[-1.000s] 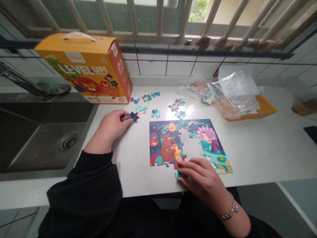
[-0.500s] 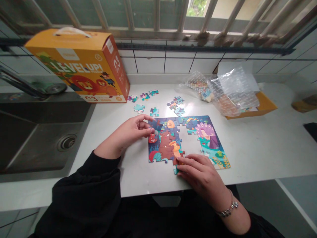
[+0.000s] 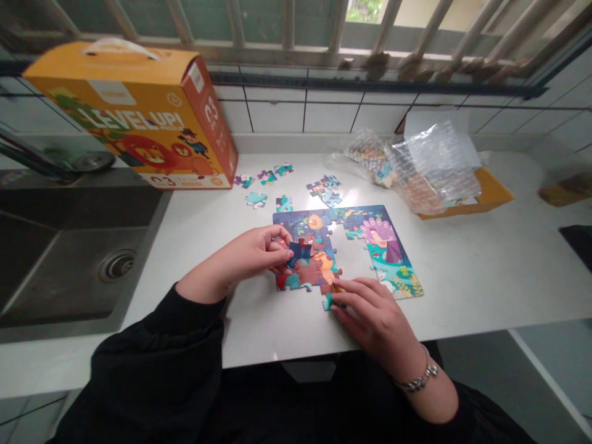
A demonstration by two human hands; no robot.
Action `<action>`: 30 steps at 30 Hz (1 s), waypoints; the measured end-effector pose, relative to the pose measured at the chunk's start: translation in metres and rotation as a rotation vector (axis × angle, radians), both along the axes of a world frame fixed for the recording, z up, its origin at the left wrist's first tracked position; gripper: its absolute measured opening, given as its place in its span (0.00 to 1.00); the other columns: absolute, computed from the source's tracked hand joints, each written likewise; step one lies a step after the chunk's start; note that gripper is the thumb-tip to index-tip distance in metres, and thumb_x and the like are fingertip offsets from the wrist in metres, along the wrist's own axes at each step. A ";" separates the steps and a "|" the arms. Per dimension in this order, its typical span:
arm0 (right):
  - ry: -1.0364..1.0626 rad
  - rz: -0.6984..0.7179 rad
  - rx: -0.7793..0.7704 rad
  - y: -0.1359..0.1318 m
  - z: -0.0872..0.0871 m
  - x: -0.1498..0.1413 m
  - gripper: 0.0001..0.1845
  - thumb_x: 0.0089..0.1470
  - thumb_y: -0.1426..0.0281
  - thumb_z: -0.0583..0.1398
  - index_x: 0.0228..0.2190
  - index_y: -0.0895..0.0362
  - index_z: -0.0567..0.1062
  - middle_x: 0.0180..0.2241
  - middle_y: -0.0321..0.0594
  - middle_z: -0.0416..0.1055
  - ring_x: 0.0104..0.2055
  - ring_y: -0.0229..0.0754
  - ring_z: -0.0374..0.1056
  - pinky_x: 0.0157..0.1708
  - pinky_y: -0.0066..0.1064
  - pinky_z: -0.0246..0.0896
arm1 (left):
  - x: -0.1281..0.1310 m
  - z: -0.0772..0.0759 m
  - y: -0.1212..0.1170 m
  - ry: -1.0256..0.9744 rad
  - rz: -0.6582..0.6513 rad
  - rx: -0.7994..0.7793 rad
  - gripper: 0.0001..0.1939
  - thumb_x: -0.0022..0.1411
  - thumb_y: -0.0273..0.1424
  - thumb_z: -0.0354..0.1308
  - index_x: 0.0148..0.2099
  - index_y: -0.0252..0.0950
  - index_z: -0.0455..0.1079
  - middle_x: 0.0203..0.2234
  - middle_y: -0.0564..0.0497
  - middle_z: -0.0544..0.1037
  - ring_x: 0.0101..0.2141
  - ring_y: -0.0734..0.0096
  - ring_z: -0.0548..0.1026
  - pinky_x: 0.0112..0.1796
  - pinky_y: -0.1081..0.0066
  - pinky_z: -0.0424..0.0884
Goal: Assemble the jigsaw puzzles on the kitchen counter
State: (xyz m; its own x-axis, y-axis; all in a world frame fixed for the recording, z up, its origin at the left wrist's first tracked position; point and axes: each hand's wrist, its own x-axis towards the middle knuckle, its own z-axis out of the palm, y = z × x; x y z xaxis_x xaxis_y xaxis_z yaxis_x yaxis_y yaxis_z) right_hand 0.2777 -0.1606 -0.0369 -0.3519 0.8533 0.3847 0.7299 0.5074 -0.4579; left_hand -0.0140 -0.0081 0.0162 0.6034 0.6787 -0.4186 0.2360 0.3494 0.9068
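Fingers of the left hand (image 3: 245, 256) were closed in a pinch on a dark blue puzzle piece (image 3: 296, 251), which they held tilted just above the left half of the jigsaw puzzle (image 3: 300, 221); the piece's own long axis could not be told. A black sleeve (image 3: 152, 364) covered that forearm, and a steel sink (image 3: 60, 271) lay further left, beyond the table's edge. Behind the hand, an orange "Level Up!" puzzle box (image 3: 134, 117) stood on the white table (image 3: 185, 228), with loose puzzle pieces (image 3: 267, 177) scattered in front of it.

The puzzle's long axis ran left to right, and a gap in its middle showed bare table to the right of the held piece. The left hand was nearer the puzzle's left part, while the right hand (image 3: 377, 320) was nearer the gap's lower side. Its fingers (image 3: 356, 293) curled closed over a teal puzzle piece (image 3: 328, 302) at the puzzle's near edge, and a beaded bracelet (image 3: 419, 383) circled that wrist. Further right lay a clear bubble-wrap bag (image 3: 435, 166) on a yellow cardboard tray (image 3: 490, 196).
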 end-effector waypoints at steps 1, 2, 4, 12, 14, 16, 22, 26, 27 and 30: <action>0.013 -0.009 0.000 0.000 0.001 0.000 0.10 0.71 0.71 0.66 0.52 0.50 0.81 0.58 0.45 0.83 0.58 0.54 0.77 0.56 0.52 0.76 | 0.000 0.000 0.000 0.007 -0.014 0.001 0.21 0.66 0.41 0.73 0.49 0.40 0.65 0.27 0.51 0.84 0.26 0.64 0.84 0.33 0.67 0.79; 0.025 -0.019 -0.002 0.000 0.003 -0.001 0.10 0.71 0.71 0.66 0.52 0.50 0.81 0.58 0.46 0.83 0.58 0.54 0.77 0.56 0.52 0.76 | 0.001 0.000 0.000 0.014 -0.028 0.006 0.21 0.66 0.41 0.72 0.49 0.40 0.65 0.27 0.52 0.84 0.26 0.64 0.84 0.32 0.67 0.79; 0.037 -0.033 -0.005 0.000 0.005 -0.002 0.11 0.71 0.72 0.65 0.52 0.50 0.81 0.56 0.46 0.83 0.56 0.54 0.77 0.55 0.51 0.76 | 0.001 0.001 0.001 0.031 -0.048 0.028 0.20 0.66 0.40 0.71 0.50 0.40 0.65 0.27 0.52 0.84 0.27 0.64 0.84 0.32 0.68 0.78; 0.035 -0.050 0.043 -0.002 0.006 -0.003 0.12 0.71 0.74 0.65 0.53 0.50 0.79 0.55 0.46 0.83 0.54 0.52 0.78 0.54 0.50 0.77 | 0.001 0.001 -0.003 0.050 -0.071 0.036 0.19 0.67 0.39 0.69 0.52 0.40 0.66 0.28 0.53 0.84 0.28 0.65 0.84 0.32 0.68 0.78; 0.045 -0.042 0.059 -0.001 0.015 -0.001 0.14 0.70 0.75 0.65 0.53 0.49 0.80 0.56 0.46 0.83 0.55 0.53 0.78 0.55 0.50 0.77 | 0.004 0.002 -0.002 0.047 -0.071 0.043 0.19 0.67 0.39 0.69 0.52 0.39 0.67 0.27 0.53 0.83 0.28 0.65 0.84 0.31 0.69 0.78; 0.058 -0.027 0.074 0.008 0.031 0.002 0.15 0.70 0.74 0.65 0.54 0.48 0.80 0.55 0.46 0.83 0.55 0.53 0.79 0.55 0.50 0.78 | 0.011 0.001 0.002 0.026 -0.072 0.053 0.18 0.66 0.38 0.70 0.51 0.39 0.67 0.27 0.53 0.83 0.27 0.65 0.84 0.30 0.70 0.76; 0.071 -0.052 0.086 0.104 0.072 0.017 0.11 0.73 0.67 0.61 0.50 0.50 0.83 0.46 0.44 0.84 0.46 0.49 0.81 0.51 0.45 0.78 | 0.049 -0.020 0.023 -0.054 0.032 0.162 0.14 0.63 0.33 0.69 0.49 0.37 0.73 0.25 0.54 0.80 0.25 0.70 0.80 0.29 0.72 0.75; 0.119 -0.062 0.002 0.165 0.054 0.023 0.11 0.71 0.65 0.61 0.46 0.54 0.83 0.41 0.42 0.84 0.36 0.42 0.76 0.41 0.37 0.74 | 0.062 -0.037 0.033 -0.019 0.070 0.282 0.17 0.65 0.34 0.67 0.54 0.35 0.78 0.28 0.52 0.81 0.26 0.70 0.80 0.30 0.70 0.76; 0.124 -0.049 -0.024 0.171 0.046 0.023 0.11 0.71 0.65 0.61 0.46 0.54 0.84 0.41 0.41 0.84 0.34 0.41 0.74 0.40 0.37 0.73 | 0.063 -0.040 0.035 -0.012 0.072 0.308 0.19 0.65 0.35 0.68 0.56 0.35 0.79 0.29 0.52 0.82 0.27 0.69 0.81 0.31 0.70 0.76; 0.147 0.005 -0.096 0.172 0.030 0.022 0.11 0.72 0.64 0.62 0.46 0.54 0.84 0.37 0.40 0.83 0.32 0.39 0.72 0.38 0.35 0.69 | 0.061 -0.043 0.037 -0.021 0.075 0.340 0.20 0.67 0.37 0.67 0.58 0.36 0.80 0.35 0.49 0.85 0.31 0.68 0.82 0.35 0.69 0.78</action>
State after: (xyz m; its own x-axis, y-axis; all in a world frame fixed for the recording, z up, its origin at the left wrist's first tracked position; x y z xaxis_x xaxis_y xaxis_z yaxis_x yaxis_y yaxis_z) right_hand 0.3000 0.0112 -0.0069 -0.3020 0.8870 0.3493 0.6493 0.4597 -0.6059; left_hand 0.0473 0.0289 -0.0267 0.5529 0.8199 -0.1488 0.2009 0.0421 0.9787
